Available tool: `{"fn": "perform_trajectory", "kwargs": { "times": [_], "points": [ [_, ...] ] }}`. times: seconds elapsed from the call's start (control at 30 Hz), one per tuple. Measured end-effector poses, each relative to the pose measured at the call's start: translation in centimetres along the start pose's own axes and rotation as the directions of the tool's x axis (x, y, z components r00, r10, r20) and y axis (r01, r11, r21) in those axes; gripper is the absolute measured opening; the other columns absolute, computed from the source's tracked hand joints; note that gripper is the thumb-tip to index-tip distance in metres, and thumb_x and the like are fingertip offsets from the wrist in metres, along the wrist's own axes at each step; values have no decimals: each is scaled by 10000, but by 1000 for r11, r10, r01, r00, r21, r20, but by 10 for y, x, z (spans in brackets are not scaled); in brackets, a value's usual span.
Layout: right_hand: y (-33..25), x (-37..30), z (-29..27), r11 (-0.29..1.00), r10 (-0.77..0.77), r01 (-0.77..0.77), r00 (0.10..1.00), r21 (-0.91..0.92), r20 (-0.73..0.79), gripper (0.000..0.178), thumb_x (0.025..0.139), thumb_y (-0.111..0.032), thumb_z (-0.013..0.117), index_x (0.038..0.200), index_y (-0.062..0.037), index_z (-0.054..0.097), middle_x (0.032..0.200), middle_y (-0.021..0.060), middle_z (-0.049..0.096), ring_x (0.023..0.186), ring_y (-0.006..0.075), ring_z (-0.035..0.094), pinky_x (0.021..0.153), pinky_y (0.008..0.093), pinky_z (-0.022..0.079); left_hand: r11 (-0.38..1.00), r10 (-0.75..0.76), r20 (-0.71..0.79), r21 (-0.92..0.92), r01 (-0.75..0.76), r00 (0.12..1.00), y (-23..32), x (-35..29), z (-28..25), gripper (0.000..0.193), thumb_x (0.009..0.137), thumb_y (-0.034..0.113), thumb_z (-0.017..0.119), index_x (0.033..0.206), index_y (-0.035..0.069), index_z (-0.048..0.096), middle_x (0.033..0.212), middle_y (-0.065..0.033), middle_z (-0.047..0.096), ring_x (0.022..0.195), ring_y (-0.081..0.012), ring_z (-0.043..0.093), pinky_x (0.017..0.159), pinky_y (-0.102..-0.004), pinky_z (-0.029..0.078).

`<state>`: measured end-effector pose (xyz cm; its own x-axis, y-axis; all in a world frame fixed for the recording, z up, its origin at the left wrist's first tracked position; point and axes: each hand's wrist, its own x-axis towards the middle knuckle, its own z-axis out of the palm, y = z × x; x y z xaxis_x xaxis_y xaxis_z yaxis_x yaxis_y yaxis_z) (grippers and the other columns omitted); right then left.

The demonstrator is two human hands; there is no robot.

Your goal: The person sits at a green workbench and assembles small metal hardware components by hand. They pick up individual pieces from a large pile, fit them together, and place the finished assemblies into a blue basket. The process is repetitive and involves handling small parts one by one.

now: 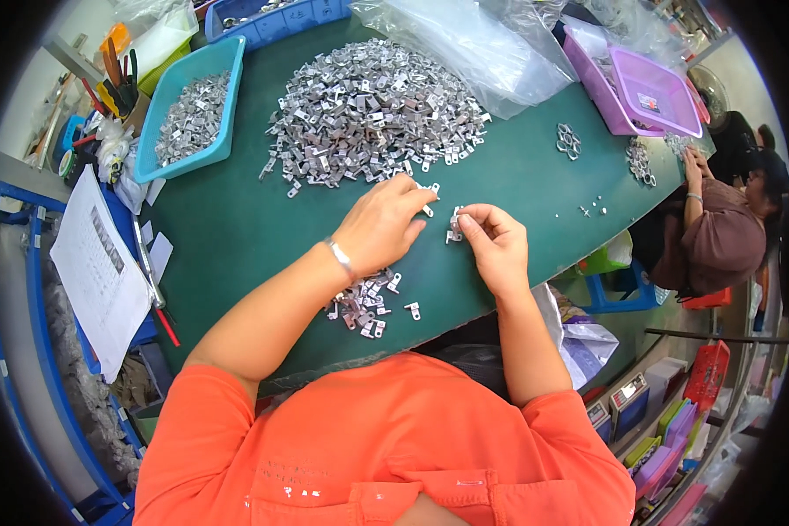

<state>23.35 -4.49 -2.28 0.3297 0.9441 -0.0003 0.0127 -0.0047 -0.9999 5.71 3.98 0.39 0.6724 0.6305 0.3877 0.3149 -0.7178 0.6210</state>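
Note:
My left hand [384, 221] reaches over the green table with its fingers bent. Small silver metal brackets [431, 195] show at its fingertips. To its right, my right hand [498, 250] pinches a few similar metal brackets [454, 230] between thumb and fingers. Just beyond my left hand rises a large heap of metal brackets [373, 105]. A smaller pile of metal brackets [359, 304] lies nearer me, partly covered by my left forearm, and one loose bracket [413, 310] rests beside it.
A teal basket [237, 83] of small metal parts stands at the left. Clear plastic bags [465, 44] and a purple basket [618, 96] lie at the far right. Metal rings [568, 141] sit nearby. Another person [719, 219] works at the right edge. Papers [101, 272] hang at the left.

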Motion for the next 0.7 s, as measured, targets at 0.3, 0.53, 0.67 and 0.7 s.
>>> {"fn": "perform_trajectory", "kwargs": {
  "times": [0.3,0.53,0.67,0.7],
  "points": [
    [-10,-22,-12,970,52,-62,997,234,50,133,859,20,622,981,71,642,921,129,671,847,168,660,746,258,546,972,-180,108,-135,194,978,-11,-2,11,116,746,2,665,855,27,633,790,-85,580,694,-210,613,631,-298,500],
    [-3,-37,-6,977,-203,196,975,88,87,147,801,63,649,944,31,660,985,127,675,902,186,659,793,287,533,936,-212,195,-242,257,957,6,-26,-23,128,739,-24,664,860,16,675,845,-65,602,696,-157,598,618,-257,488],
    [-7,-40,-4,791,-428,499,865,-355,261,148,743,56,665,878,-2,662,903,121,673,855,247,646,768,319,518,956,-199,342,-137,258,918,10,-36,-42,125,707,-47,617,798,18,671,875,-66,606,727,-185,590,654,-277,486],
    [-2,-39,-5,729,-469,536,844,-426,260,152,733,60,660,870,-6,660,881,125,666,832,268,636,750,331,516,975,-127,353,-125,181,927,7,-37,-43,116,705,-35,620,794,20,671,870,-66,606,742,-198,589,674,-290,486]
  ]
}}
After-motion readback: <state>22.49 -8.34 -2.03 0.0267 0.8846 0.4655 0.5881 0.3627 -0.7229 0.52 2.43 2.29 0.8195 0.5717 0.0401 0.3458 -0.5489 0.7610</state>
